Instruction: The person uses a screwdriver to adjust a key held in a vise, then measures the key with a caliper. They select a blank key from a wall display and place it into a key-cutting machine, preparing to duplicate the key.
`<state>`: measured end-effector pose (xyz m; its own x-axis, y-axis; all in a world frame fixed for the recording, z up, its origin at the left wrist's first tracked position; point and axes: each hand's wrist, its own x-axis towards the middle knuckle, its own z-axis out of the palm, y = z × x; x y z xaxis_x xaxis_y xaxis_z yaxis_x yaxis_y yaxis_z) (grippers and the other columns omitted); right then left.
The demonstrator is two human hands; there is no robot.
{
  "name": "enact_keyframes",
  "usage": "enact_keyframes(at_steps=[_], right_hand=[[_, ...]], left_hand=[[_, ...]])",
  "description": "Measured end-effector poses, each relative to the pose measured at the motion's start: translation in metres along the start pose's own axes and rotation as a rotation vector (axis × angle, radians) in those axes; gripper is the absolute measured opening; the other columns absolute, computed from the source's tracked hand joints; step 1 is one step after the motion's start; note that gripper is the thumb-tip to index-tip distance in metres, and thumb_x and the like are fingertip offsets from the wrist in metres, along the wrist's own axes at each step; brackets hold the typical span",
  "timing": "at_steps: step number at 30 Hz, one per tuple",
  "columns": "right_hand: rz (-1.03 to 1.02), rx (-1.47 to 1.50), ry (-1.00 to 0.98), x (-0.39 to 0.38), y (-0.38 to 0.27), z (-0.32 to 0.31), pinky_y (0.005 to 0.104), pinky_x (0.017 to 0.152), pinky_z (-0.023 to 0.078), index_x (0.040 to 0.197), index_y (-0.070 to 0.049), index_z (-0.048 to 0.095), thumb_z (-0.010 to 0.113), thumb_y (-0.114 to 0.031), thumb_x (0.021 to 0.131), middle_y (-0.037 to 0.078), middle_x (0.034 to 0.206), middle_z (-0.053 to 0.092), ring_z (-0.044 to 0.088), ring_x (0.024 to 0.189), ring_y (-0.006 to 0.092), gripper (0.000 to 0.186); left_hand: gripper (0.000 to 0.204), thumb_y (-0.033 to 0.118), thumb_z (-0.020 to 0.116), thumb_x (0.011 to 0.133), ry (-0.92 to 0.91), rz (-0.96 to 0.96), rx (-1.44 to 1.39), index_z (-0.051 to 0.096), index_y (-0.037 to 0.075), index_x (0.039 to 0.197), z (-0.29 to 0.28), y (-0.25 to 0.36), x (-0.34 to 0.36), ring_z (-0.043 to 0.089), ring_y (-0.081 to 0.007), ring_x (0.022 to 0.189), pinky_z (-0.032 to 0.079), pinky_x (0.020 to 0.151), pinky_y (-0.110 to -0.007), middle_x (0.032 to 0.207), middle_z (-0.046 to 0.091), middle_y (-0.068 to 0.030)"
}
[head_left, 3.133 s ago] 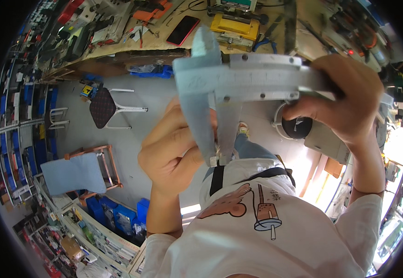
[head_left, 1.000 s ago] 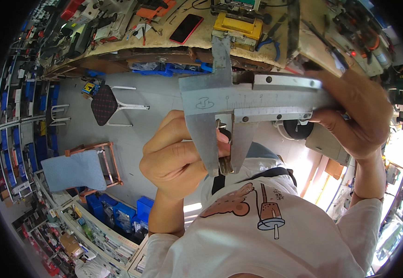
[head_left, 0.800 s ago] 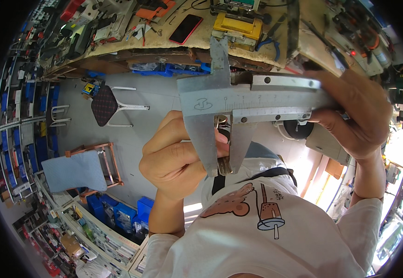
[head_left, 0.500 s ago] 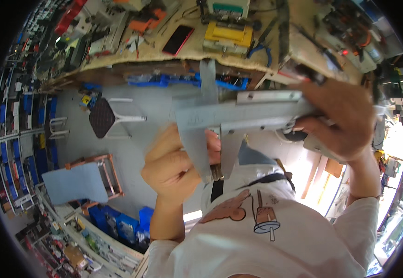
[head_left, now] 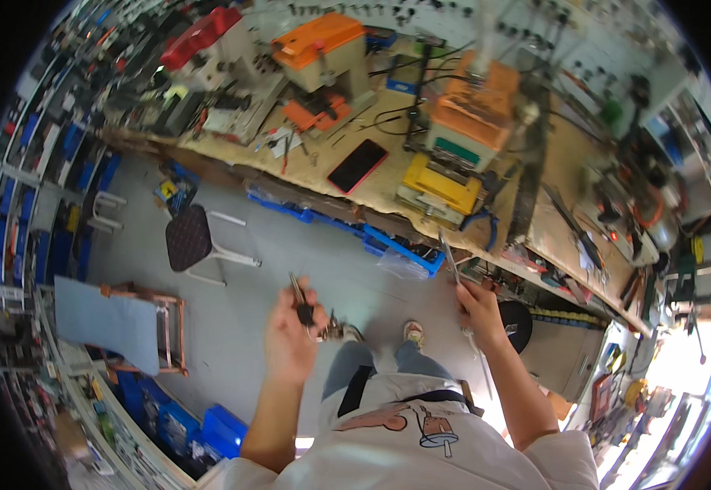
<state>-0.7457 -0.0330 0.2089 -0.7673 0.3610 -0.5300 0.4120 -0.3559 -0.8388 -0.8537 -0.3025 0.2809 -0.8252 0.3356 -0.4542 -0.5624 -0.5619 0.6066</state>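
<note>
My left hand (head_left: 288,341) is closed on a bunch of keys, raised above the floor in front of my body. A black-headed key (head_left: 304,310) points up from its fingers, and more keys (head_left: 333,328) hang at the ring to the right. My right hand (head_left: 480,309) grips a metal caliper (head_left: 451,260), seen nearly edge-on, its upper end close to the workbench's front edge. Its lower part is partly hidden by the hand. The two hands are well apart, and caliper and keys do not touch.
Along the far side runs a wooden workbench (head_left: 306,175). On it are a phone (head_left: 358,166), a yellow machine (head_left: 439,186), orange-topped machines (head_left: 480,102) and blue-handled pliers (head_left: 486,219). Blue bins (head_left: 396,245) sit beneath. A stool (head_left: 188,238) and a wooden chair (head_left: 167,327) stand left.
The caliper, held up close with its jaws at a small brass-coloured piece by my left fingers, has come down and away. My hands have separated, and the view has shifted, showing more of the bench.
</note>
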Motion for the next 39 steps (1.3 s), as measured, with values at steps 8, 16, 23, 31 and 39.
enact_keyframes(at_steps=[8,16,23,31,39], right_hand=[[-0.061,0.256,0.078,0.211,-0.039,0.118,0.0288,0.044,0.044,0.106,-0.005,0.049,0.047,-0.001,0.088,0.006,0.076,0.05,0.05,0.055,0.0149,0.018],[-0.127,0.246,0.392,0.37,-0.054,0.162,0.0336,0.047,0.045,0.108,-0.006,0.047,0.042,0.003,0.088,0.008,0.079,0.051,0.051,0.059,0.019,0.022],[-0.028,0.579,0.588,0.47,-0.054,0.145,0.0445,0.07,0.048,0.135,-0.013,0.036,0.037,0.004,0.092,0.011,0.095,0.05,0.052,0.075,0.024,0.046],[0.093,0.657,0.454,0.522,-0.022,0.133,0.048,0.094,0.037,0.137,-0.005,0.035,0.043,-0.014,0.092,0.011,0.126,0.045,0.045,0.113,0.0311,0.047],[-0.128,0.459,0.751,0.43,-0.074,0.207,0.0271,0.064,0.048,0.13,-0.003,0.044,0.046,-0.008,0.09,0.012,0.104,0.055,0.057,0.084,0.0191,0.04]], left_hand=[[0.052,0.003,0.049,0.084,-0.248,0.286,0.164,0.037,-0.004,0.134,0.001,0.158,0.083,0.057,-0.0188,0.096,0.045,0.084,-0.03,0.117,0.057,-0.0152],[0.056,0.004,0.052,0.086,-0.363,0.314,0.365,0.033,-0.004,0.137,-0.018,0.293,0.155,0.056,-0.0264,0.112,0.042,0.098,-0.035,0.127,0.051,-0.023],[0.057,0.008,0.052,0.088,-0.402,0.277,0.405,0.03,-0.003,0.139,-0.018,0.368,0.231,0.06,-0.0247,0.105,0.045,0.094,-0.034,0.128,0.051,-0.0232],[0.04,-0.003,0.046,0.09,-0.339,0.491,0.879,0.046,-0.004,0.13,-0.008,0.449,0.289,0.057,-0.0122,0.071,0.047,0.062,-0.024,0.093,0.058,-0.0109],[0.029,-0.001,0.063,0.08,-0.377,0.559,1.265,0.064,-0.002,0.109,0.025,0.538,0.34,0.059,-0.0137,0.068,0.047,0.062,-0.023,0.085,0.059,-0.0095]])
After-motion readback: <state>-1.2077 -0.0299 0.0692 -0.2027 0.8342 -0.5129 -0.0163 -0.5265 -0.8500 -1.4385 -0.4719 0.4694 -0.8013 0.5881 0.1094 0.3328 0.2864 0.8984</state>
